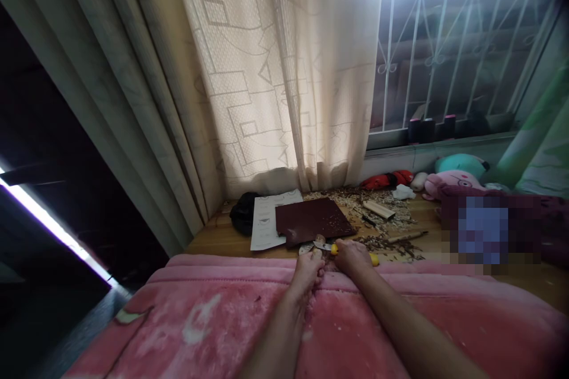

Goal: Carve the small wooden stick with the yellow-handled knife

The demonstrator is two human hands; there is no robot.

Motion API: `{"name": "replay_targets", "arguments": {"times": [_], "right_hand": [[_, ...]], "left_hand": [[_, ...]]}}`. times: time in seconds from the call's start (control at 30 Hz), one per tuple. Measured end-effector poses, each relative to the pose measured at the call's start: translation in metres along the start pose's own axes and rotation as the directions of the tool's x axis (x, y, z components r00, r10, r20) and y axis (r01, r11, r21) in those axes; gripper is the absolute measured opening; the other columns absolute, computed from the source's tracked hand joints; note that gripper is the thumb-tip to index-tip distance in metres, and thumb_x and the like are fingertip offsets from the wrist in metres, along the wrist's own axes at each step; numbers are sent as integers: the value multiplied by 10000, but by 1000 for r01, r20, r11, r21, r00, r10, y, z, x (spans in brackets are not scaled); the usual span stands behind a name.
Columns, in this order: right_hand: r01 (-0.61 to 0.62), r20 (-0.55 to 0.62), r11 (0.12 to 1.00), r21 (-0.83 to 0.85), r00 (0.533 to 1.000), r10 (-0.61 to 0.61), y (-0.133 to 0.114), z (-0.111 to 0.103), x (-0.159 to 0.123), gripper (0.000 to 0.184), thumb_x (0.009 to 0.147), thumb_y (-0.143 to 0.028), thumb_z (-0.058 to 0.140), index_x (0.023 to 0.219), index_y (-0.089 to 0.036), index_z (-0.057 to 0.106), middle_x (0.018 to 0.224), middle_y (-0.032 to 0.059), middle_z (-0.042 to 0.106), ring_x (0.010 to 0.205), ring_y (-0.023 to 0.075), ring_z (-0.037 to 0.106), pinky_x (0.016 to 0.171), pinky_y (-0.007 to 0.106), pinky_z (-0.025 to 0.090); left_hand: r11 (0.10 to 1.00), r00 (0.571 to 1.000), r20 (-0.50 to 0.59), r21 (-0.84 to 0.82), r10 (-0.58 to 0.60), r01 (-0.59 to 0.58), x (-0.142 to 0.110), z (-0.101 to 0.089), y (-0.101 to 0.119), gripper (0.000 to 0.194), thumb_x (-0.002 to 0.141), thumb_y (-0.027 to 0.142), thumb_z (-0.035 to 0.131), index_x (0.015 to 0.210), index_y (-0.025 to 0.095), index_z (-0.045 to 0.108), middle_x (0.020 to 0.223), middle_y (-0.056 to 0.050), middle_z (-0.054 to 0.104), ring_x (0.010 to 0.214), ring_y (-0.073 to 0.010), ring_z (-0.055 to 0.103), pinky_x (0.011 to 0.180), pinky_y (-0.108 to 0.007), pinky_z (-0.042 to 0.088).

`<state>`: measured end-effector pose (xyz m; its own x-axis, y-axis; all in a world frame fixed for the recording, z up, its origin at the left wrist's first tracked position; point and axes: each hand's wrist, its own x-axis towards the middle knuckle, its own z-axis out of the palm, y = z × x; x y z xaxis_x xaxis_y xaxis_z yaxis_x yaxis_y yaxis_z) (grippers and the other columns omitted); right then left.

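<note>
My right hand (352,256) is closed round the yellow handle (374,260) of a knife. Its short metal blade (323,246) points left, towards my other hand. A small light-brown wooden piece (319,239) shows by the blade, held in the closed fingers of my left hand (307,267); most of it is hidden. Both hands are close together at the edge of a pink blanket (213,314). Just beyond them lies a dark red board or folder (313,219), with wood shavings (377,243) strewn on and around it.
A printed paper sheet (264,222) and a black bag (243,214) lie left of the board on the wooden surface (216,232). To the right are a pale wood block (379,209), a thin stick (406,237), crumpled tissue (403,192) and a pink plush toy (453,182). Curtains (253,83) hang behind.
</note>
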<state>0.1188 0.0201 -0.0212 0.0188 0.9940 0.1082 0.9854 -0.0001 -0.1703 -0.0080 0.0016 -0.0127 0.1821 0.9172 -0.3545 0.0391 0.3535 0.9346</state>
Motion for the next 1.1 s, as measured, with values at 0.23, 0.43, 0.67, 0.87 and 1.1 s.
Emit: {"name": "replay_targets", "arguments": {"times": [0.23,0.43,0.67,0.87,1.1], "right_hand": [[101,3,995,15,995,-101,-4,-4,-11,214,641,-333,430,773,-202,536,805,43,588,772,153,515,642,227,316],[85,-1,996,15,996,-85,-4,-3,-10,200,659,-282,396,771,-197,537,789,52,590,753,154,521,628,234,318],[53,-1,998,15,999,-53,-2,-3,-7,200,650,-242,394,770,-185,543,771,69,593,733,159,527,612,239,320],[92,2,996,17,996,-92,-3,-2,-11,217,648,-317,403,770,-206,543,785,53,591,749,171,524,621,249,324],[9,2,1000,8,1000,-9,1,0,-3,223,665,-198,360,788,-182,545,779,80,591,752,171,525,627,261,320]], "left_hand": [[999,999,-24,-9,38,-38,2,-1,-3,216,568,290,530,689,156,412,358,87,336,249,-2,216,301,-132,103],[999,999,-24,-30,35,-36,0,0,-1,210,554,268,539,679,156,413,365,89,336,259,3,227,306,-122,103],[999,1000,-8,-25,28,-28,-2,-1,-1,200,570,291,517,674,159,408,366,87,343,255,2,217,303,-126,97],[1000,1000,-18,-13,8,-8,0,-2,-1,230,563,291,531,726,160,433,368,88,338,257,-1,208,300,-129,95],[999,1000,-10,-37,23,-23,-5,1,2,315,601,464,474,619,160,391,392,82,331,263,6,208,295,-127,102]]}}
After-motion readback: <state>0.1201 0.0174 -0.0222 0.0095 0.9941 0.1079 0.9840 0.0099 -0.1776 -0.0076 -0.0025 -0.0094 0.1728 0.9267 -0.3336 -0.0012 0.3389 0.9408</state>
